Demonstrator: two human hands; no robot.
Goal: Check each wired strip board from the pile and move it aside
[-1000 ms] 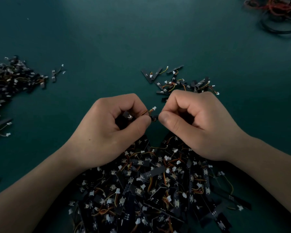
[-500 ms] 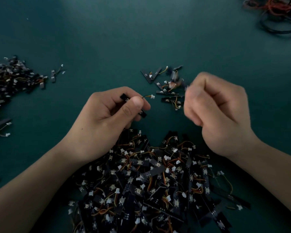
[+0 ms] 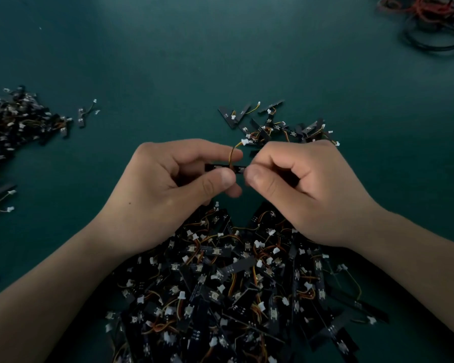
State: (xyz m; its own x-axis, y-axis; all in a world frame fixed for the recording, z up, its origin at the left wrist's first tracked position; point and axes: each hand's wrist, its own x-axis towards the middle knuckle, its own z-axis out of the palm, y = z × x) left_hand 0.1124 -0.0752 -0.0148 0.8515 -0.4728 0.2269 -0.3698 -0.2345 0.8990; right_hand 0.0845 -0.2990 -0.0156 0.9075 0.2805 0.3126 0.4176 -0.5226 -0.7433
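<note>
A small black wired strip board (image 3: 237,169) is held level between both hands above the green table. My left hand (image 3: 173,189) pinches its left part between thumb and fingers. My right hand (image 3: 304,189) pinches its right end. Its orange-yellow wire loops up to a white plug (image 3: 244,142). A big pile of black strip boards (image 3: 233,292) with white plugs lies right below my hands. A small group of strip boards (image 3: 275,124) lies just beyond my hands.
Another heap of strip boards (image 3: 13,129) spreads along the left edge, with one stray board (image 3: 83,115) beside it. A tangle of red and black cables (image 3: 427,19) sits at the top right corner. The green table surface (image 3: 168,61) stretches beyond.
My right hand swung out to the small far group and came back to the middle. It now pinches the right end of the board that my left hand kept holding and turned level.
</note>
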